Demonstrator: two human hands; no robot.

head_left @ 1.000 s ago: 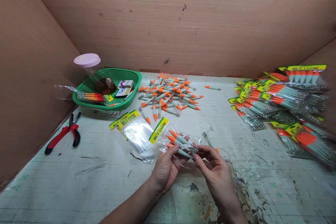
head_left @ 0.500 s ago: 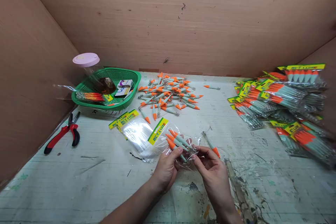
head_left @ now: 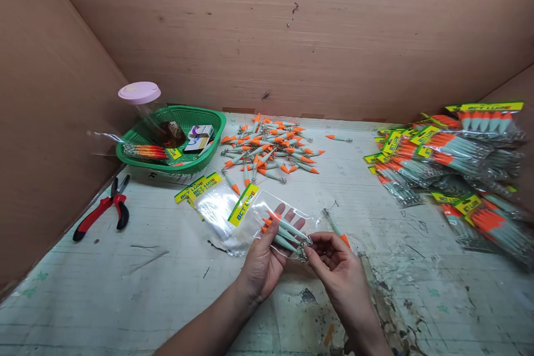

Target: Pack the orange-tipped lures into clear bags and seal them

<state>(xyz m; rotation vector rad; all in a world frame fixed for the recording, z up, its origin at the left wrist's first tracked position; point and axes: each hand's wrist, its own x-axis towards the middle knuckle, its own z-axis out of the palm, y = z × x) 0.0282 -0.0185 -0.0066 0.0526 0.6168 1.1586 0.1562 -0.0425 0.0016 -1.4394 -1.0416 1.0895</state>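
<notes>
My left hand [head_left: 267,261] supports a clear plastic bag [head_left: 261,206] with a yellow and green header, its thumb pressing on top and its fingers spread beneath. Several pale green fishing lures [head_left: 287,233] with orange tips lie in the bag, their hooks bunched at the lower right. There my right hand [head_left: 340,267] is closed, thumb and fingers pinching the hook end of the lures and bag. A single lure [head_left: 334,226] lies just beyond my right fingers. Flat bags [head_left: 214,208] with the same header are stacked left of the held one.
Beyond my hands is a heap of loose lures [head_left: 267,147]. Filled lure packs [head_left: 450,156] pile up at the right. A green basket [head_left: 200,164] holds a lidded cup [head_left: 139,92] and small packages; red-handled pliers [head_left: 104,208] lie before it. Board walls [head_left: 267,33] enclose the table.
My left fingers have opened out flat beneath the bag, which now lies flatter with its header shifted slightly left. My right hand stays pinched at the hook end.
</notes>
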